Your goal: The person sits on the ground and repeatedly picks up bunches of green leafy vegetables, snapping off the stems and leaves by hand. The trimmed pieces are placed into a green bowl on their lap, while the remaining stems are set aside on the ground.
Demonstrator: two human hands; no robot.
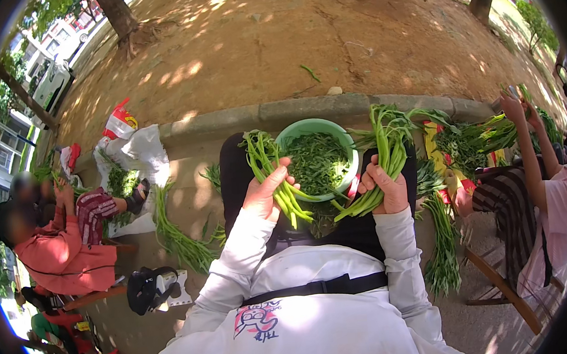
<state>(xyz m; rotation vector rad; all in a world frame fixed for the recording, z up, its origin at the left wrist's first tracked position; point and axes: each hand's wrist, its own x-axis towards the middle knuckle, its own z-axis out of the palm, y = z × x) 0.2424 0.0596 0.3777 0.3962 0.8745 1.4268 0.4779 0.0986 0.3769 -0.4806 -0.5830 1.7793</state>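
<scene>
Greens (pixel 392 146) fill both hands — one bunch wrapped by the curled fingers of the right hand (pixel 388 189), another bunch (pixel 263 153) pinched between the thumb and fingers of the left hand (pixel 266 190). Just beyond the fingers, between the two bunches, stands a green tub (pixel 313 124) of leaves (pixel 318 156); long stalks (pixel 181 240) lie left of the left fingers.

Co-worker's head (pixel 16 222) on L blurred; R co-worker (pixel 565 203) cut off at pic edge. Basin (pixel 313 125) near-L edge partly hidden bhd stalks (pixel 293 206).
</scene>
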